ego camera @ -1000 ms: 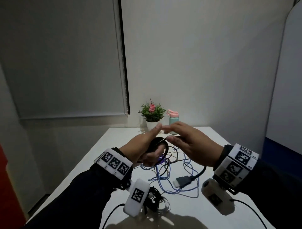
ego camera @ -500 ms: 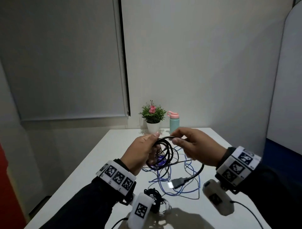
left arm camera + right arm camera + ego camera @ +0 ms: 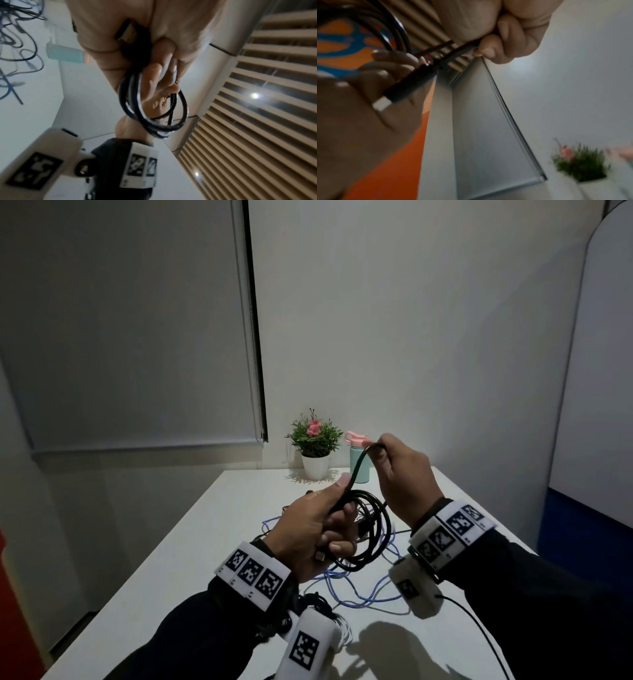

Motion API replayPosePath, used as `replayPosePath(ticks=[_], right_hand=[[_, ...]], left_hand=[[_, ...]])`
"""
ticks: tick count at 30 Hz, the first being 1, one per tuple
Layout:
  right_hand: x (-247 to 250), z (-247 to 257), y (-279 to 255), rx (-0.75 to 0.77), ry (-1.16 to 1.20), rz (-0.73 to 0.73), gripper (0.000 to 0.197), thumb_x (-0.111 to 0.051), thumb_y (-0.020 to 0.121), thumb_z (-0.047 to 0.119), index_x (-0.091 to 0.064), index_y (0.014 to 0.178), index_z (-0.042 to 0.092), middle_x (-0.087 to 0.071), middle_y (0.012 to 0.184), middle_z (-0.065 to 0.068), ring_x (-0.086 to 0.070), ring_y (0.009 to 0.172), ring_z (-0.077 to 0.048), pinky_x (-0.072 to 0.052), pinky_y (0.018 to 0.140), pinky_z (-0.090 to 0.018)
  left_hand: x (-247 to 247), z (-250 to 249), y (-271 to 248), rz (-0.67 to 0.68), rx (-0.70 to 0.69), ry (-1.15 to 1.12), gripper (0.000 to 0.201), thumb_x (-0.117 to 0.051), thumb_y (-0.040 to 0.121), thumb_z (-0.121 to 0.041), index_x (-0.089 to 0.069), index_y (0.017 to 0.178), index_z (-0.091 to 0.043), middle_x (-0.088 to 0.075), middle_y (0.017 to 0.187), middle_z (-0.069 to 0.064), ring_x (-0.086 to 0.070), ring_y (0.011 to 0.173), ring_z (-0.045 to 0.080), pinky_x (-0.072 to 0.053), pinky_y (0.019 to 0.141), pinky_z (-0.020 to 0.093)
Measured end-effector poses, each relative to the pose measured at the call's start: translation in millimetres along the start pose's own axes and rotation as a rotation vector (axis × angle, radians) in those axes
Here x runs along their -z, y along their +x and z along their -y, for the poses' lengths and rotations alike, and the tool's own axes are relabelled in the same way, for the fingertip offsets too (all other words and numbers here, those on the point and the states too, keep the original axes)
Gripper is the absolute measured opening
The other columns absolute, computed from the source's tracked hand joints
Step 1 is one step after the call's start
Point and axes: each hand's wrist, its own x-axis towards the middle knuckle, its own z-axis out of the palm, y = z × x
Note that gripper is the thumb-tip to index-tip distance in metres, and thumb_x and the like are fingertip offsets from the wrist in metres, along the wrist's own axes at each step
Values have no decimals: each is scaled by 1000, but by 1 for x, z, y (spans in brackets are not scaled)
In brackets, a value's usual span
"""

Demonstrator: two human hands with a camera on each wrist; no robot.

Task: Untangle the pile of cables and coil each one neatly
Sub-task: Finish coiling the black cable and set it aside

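the left hand [image 3: 310,529] grips a black coil [image 3: 368,529] above the bench [image 3: 191,542], loops hanging right of its fingers. from the thumb the cable's free run rises up and right to the right hand [image 3: 402,474], which pinches it higher and farther out, wrist raised. i judge the next loop must swing down-left onto the coil. a blue cable [image 3: 359,594] lies loose below.

Counted: 2 hands, left [image 3: 310,530] & right [image 3: 402,474]. 1 black cable coil [image 3: 368,529]. 1 blue cable [image 3: 359,594], loose at approx 6 o'clock of the coil. 1 potted plant [image 3: 314,445], 1 bottle [image 3: 358,458] at 12 o'clock on 1 worktop [image 3: 191,549].
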Motion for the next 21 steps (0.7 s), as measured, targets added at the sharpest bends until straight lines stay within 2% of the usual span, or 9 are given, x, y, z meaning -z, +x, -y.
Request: replayPosePath(ticks=[1,2,4,6,9,13,16,18,21], right_hand=[[-3,1,1,-43,47,6,23,-50,101,24,-65,88,13,-43,55,16,-52,59,10,-32,54,-5],[-6,1,1,-89,87,36,25,-47,102,27,-64,84,22,-42,56,17,-50,58,13,-32,54,-4],[-10,0,1,-169,171,117,30,-44,103,34,-55,75,38,-43,59,19,-44,54,10,-29,54,-7],[-7,-1,0,-208,222,165,35,-45,103,34,-51,70,43,-43,58,21,-36,57,11,-27,58,-11],[-5,-1,-1,-257,307,195,34,-46,103,26,-54,72,38,-49,55,18,-45,47,5,-32,55,-18],[-12,13,-16,-462,691,325,21,-39,106,25,-50,91,14,-40,66,-3,-38,50,-11,-31,48,-27],[-9,21,-20,-720,1142,539,21,-47,102,25,-49,114,6,-61,80,-9,-62,61,-13,-51,52,-26],[-6,22,-21,-698,1110,620,31,-63,91,26,-46,112,11,-69,80,0,-66,66,-11,-53,57,-24],[-11,20,-28,-677,890,571,61,-84,70,19,-43,115,16,-66,98,-10,-66,79,-17,-54,69,-29]], left_hand=[[-1,0,1,-9,-17,23,40,-63,91,-46,-54,71,-13,-41,46,-8,-31,32,3,-26,36,16],[-2,0,1,-30,-41,51,39,-63,90,-47,-53,72,-13,-40,46,-8,-29,33,3,-27,36,16],[1,-3,2,-71,-77,97,39,-63,89,-46,-53,73,-12,-34,47,-7,-25,34,4,-28,36,17],[8,-6,1,-72,-77,123,40,-61,91,-46,-54,72,-12,-29,48,-5,-22,34,5,-28,36,17],[12,-6,-1,-58,-52,192,40,-59,94,-46,-55,73,-12,-34,50,-5,-25,35,6,-29,37,18],[8,3,4,-80,-171,212,40,-51,100,-41,-67,70,-20,-53,57,-5,-36,38,4,-31,37,18],[11,4,9,-174,-255,199,36,-52,99,-42,-66,81,-14,-45,63,-2,-27,40,6,-28,40,21],[17,4,12,-211,-296,238,38,-51,100,-42,-61,100,-5,-40,65,-2,-26,41,6,-31,41,21],[17,10,13,-198,-347,328,43,-46,103,-42,-62,115,-4,-45,68,0,-28,48,7,-34,46,22]])
